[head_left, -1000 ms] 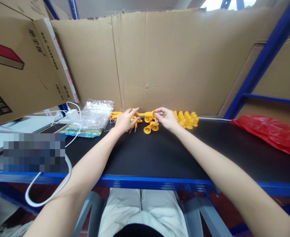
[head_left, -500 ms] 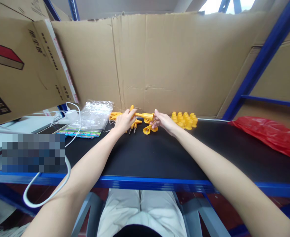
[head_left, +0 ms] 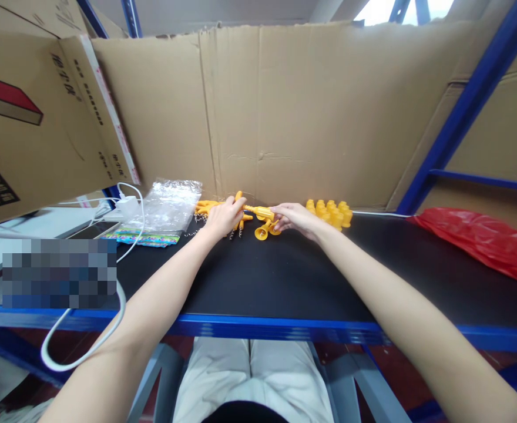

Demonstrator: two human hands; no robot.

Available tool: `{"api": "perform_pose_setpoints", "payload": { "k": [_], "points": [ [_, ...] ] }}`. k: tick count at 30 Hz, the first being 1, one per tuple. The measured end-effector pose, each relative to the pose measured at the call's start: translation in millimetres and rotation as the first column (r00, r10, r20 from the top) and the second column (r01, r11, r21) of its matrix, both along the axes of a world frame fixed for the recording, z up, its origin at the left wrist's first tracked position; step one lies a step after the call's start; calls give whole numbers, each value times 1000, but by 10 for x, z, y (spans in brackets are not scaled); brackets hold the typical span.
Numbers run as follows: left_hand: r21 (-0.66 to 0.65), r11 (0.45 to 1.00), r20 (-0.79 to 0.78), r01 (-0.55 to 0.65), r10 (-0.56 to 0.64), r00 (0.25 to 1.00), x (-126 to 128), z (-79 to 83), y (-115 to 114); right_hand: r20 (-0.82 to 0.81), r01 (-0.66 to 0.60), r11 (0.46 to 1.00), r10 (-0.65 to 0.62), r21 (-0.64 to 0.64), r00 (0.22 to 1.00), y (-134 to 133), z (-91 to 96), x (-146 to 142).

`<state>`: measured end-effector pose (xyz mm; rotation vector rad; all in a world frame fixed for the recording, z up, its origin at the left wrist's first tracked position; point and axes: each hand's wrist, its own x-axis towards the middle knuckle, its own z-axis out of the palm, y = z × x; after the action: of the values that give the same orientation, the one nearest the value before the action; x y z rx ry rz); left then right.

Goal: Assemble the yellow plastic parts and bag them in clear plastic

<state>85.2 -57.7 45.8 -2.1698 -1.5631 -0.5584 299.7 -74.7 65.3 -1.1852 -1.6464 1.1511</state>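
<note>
Far back on the black shelf top, my left hand (head_left: 224, 217) is closed round a yellow plastic stick piece (head_left: 258, 210) that points to the right. My right hand (head_left: 294, 218) meets its flared end, fingers pinched at the tip. Two loose yellow trumpet-shaped caps (head_left: 265, 230) lie just under the two hands. More yellow stick pieces with small metal springs (head_left: 205, 207) are heaped left of my left hand. A cluster of several yellow caps (head_left: 331, 214) stands to the right of my right hand.
A clear plastic bag (head_left: 169, 203) lies on a colourful card at the left, beside a white charger and cable (head_left: 128, 205). A red plastic bag (head_left: 483, 241) lies at the right. Cardboard sheets (head_left: 285, 106) wall off the back. The blue shelf edge (head_left: 262, 326) runs along the front.
The stick piece in my left hand dropped slightly toward the shelf. My right hand slid from the lower caps back up to the piece's flared end.
</note>
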Motion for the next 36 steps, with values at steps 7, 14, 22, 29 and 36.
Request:
{"api": "perform_pose_setpoints", "payload": {
  "k": [7,14,22,29,36],
  "points": [
    [-28,1000,-23,13,-14,1000,-6,-9,23,281,-67,949,-23,307,959,25,-55,32],
    [-42,999,-1,25,-25,1000,-1,-34,39,558,-321,598,-261,734,788,23,-65,101],
    [-23,999,-43,36,-37,998,28,3,-10,597,-347,539,-404,768,693,22,-166,13],
    [-14,996,-66,86,-87,994,122,-2,-79,681,-368,604,-438,706,587,-48,-168,-41],
    [-36,996,-40,85,-86,995,141,34,-117,673,-364,576,-528,732,517,-111,-107,-40]
  ]
}}
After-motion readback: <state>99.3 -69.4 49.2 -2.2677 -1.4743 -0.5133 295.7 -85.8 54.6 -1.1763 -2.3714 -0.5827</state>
